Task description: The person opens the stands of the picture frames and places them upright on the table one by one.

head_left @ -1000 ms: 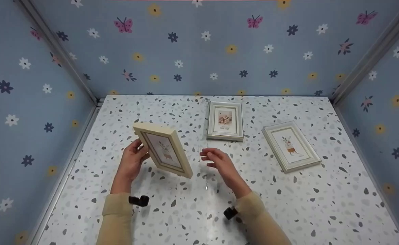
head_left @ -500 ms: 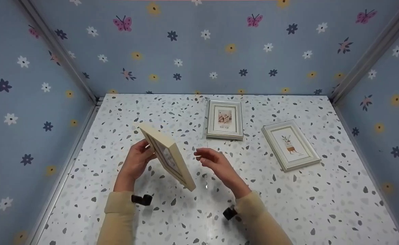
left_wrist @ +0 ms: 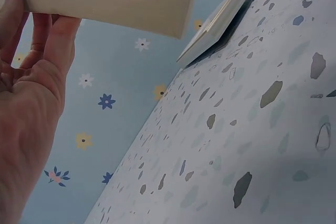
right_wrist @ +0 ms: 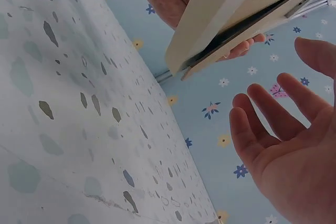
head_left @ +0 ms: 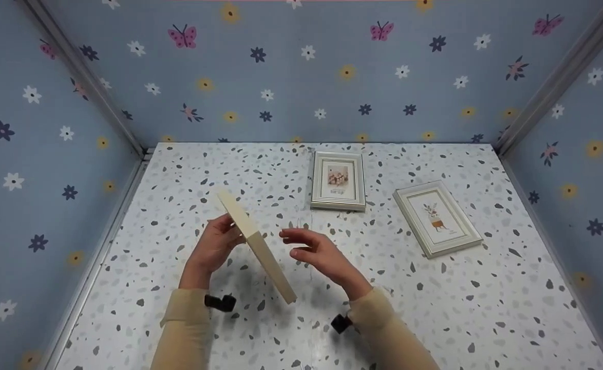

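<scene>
My left hand grips a cream picture frame by its left side, thumb on one face and fingers on the other. Raised above the table, the frame shows mostly its thin edges in the head view. In the left wrist view its moulded front border is visible; in the right wrist view its recessed back has a dark-edged panel standing slightly out. To the right of the frame, my right hand is apart from it, fingers loosely bent and holding nothing. The picture itself is hidden in the head view.
Two more pale picture frames lie face up on the speckled white table: one with a flower photo at the back, another with a plant-pot drawing at right. Blue patterned walls enclose the back and both sides.
The held frame has turned from showing its picture to nearly edge-on, its lower end swinging down toward me. My left hand moved slightly right; my right hand moved left, nearer the frame.
</scene>
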{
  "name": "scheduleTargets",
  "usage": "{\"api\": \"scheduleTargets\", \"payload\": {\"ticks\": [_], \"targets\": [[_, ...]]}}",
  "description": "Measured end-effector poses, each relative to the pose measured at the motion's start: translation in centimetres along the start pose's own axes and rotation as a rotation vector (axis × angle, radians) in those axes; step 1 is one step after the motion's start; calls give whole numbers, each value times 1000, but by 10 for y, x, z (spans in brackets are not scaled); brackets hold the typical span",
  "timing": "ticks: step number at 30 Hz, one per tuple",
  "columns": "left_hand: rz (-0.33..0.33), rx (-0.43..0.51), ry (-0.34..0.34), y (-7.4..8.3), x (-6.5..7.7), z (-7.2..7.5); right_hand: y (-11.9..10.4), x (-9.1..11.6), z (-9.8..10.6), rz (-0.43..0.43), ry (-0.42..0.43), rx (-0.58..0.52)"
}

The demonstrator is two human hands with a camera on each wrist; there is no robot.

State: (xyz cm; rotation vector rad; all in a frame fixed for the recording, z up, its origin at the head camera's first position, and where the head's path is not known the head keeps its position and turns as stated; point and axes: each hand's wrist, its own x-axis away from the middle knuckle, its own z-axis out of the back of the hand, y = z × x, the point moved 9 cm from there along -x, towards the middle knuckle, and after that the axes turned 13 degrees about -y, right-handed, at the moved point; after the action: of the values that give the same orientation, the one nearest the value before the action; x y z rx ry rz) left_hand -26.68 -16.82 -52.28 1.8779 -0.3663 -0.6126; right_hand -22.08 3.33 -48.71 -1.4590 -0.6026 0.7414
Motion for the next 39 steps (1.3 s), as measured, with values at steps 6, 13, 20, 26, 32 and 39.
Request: {"api": "scheduleTargets", "payload": {"ticks": [6,13,20,26,32,39], "targets": [[47,10,26,-5,-3,-2,2,-5,-8,25,-23,-11],[84,-1,52,-9,-4,-3,8,-11,-9,3,-45,-21],[54,-28,-20,-8,-7,-10,17,-18,-9,-26,-90,-86],[38,-29,-49,-6,-8,-13,21,-21,-11,-42,-118,-113],[29,-10,-54,-6,-8,-14,22,-24,-13,-27,-129,-113],[40,-16,-75,-6,-9,-16,25,-27,-16,-16,-148,-145]]}}
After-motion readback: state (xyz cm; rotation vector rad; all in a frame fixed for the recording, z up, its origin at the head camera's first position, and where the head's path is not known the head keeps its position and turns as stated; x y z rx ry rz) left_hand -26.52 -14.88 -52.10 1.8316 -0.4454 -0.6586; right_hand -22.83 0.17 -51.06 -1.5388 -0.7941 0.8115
